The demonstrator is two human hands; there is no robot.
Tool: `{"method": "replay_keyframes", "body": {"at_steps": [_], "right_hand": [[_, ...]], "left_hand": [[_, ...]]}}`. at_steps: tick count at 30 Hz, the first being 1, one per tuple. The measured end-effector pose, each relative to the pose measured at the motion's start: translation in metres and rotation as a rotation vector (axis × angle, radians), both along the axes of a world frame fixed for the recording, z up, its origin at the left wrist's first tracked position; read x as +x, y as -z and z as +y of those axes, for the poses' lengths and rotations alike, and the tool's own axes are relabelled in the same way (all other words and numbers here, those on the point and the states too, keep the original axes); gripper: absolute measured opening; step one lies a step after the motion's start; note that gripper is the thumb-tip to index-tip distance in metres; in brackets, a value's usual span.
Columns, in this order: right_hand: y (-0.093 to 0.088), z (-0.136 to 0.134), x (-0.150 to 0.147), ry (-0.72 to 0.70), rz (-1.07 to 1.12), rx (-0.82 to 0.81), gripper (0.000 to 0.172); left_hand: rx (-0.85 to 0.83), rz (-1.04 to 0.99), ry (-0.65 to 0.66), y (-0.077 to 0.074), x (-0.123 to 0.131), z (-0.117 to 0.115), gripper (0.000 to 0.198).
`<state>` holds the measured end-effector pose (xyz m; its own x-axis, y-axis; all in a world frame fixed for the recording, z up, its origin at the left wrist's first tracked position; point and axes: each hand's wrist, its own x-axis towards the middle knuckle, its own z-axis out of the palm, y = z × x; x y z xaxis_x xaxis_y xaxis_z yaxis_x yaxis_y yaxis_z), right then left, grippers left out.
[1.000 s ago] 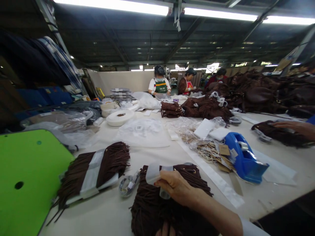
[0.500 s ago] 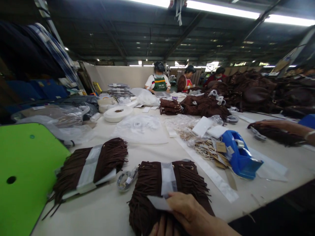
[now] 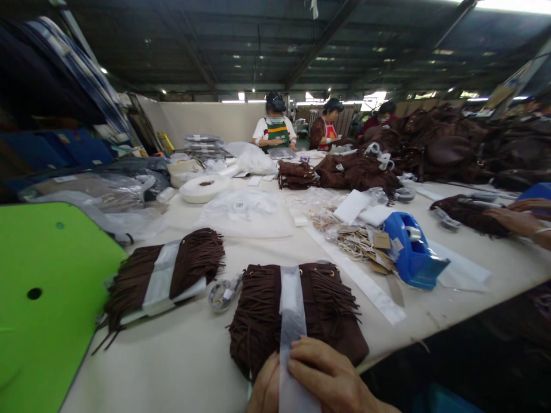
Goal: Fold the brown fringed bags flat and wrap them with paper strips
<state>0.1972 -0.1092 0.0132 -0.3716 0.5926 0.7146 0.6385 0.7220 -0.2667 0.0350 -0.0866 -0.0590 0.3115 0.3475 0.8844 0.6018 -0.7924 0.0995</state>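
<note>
Brown fringed bag (image 3: 262, 307) is crossed by 1 pale strip (image 3: 293, 327), touched by right hand (image 3: 329, 370); left hand (image 3: 266, 385) partly covered, both grips unclear.

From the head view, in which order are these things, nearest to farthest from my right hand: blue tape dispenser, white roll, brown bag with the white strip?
Ordered from your right hand:
1. Brown bag: nearest, partly behind the hand.
2. Blue tape dispenser: ahead, to the right.
3. White roll: farthest, ahead to the left.
</note>
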Motion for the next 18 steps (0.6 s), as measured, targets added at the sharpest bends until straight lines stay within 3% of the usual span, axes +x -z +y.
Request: {"method": "replay_keyframes", "body": {"at_steps": [5,11,18], "right_hand": [[-0.006,-0.007,-0.003,-0.017,-0.043,0.032,0.02],[-0.005,-0.012,-0.004,-0.016,-0.142,0.029,0.025],[0.003,-0.018,0.003,-0.016,-0.19,0.044,0.026]], "left_hand": [[0.068,-0.25,0.032,-0.002,0.008,0.006,0.024],[0.197,0.087,0.161,-0.02,-0.005,0.011,0.027],[0.198,0.242,0.144,-0.031,-0.011,0.011,0.022]]}}
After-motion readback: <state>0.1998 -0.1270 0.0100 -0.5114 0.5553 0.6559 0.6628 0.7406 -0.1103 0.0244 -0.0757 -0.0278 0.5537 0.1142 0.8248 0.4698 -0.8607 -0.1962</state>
